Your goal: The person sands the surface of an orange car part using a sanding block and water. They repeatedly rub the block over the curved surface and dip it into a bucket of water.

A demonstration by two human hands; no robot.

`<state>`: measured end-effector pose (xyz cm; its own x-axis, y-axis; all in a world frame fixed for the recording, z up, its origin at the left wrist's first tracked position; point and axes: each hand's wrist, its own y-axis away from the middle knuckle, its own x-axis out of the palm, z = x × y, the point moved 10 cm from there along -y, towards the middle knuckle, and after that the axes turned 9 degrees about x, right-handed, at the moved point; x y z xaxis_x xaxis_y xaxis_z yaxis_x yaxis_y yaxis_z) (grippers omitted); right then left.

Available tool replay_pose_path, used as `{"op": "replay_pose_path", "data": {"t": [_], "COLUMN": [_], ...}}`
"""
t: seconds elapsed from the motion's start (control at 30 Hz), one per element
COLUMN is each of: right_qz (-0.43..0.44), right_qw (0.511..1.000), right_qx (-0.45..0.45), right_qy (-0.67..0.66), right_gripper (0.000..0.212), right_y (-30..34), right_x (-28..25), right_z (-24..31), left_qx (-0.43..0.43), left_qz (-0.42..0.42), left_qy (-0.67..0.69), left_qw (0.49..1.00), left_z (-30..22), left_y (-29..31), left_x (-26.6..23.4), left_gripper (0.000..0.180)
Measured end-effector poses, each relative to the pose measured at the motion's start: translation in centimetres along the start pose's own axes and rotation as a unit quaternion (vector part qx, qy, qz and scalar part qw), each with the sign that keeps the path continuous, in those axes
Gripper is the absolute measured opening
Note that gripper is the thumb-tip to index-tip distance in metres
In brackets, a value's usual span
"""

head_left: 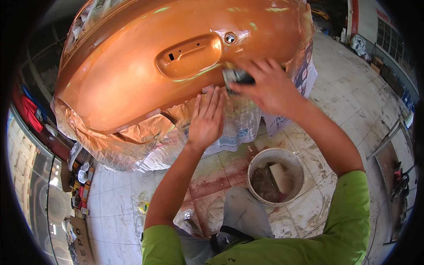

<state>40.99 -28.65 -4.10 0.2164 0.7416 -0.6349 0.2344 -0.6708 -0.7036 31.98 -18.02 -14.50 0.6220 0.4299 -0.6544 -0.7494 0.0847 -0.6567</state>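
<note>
An orange painted car body panel (132,84) fills the upper part of the view, with a handle recess (190,57) and a round lock hole (230,38) in it. My right hand (270,86) is wrapped round a dark sanding block (238,77) pressed to the panel's lower edge, right of the recess; hand and block are smeared by motion. My left hand (206,117) lies with fingers stretched out, its fingertips on the lower edge just left of the block. Beneath that edge hangs masking paper (238,130) with orange overspray.
A round bucket (251,187) of murky water, with a pale flat piece (278,177) in it, stands on the stained tile floor (212,174) by my legs. Boxes and cans (79,194) line the left side. A metal-legged stand (384,141) is at the right.
</note>
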Motion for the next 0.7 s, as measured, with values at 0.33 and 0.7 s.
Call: {"op": "replay_pose_path", "data": {"t": [0.33,0.7], "right_qz": [-0.045,0.004], "right_qw": [0.879,0.587], "right_qx": [0.349,0.709], "right_qy": [-0.321,-0.391], "right_gripper": [0.073,0.049], "right_y": [8.2,35.8], "right_x": [6.6,21.2], "right_z": [-10.1,-4.4], "left_qx": [0.005,0.147], "left_qz": [0.028,0.032], "left_qy": [-0.173,-0.095], "left_qw": [0.984,0.984], "left_z": [8.0,-0.8], "left_y": [-0.9,-5.6], "left_x": [-3.4,4.4], "left_gripper": [0.08,0.073]}}
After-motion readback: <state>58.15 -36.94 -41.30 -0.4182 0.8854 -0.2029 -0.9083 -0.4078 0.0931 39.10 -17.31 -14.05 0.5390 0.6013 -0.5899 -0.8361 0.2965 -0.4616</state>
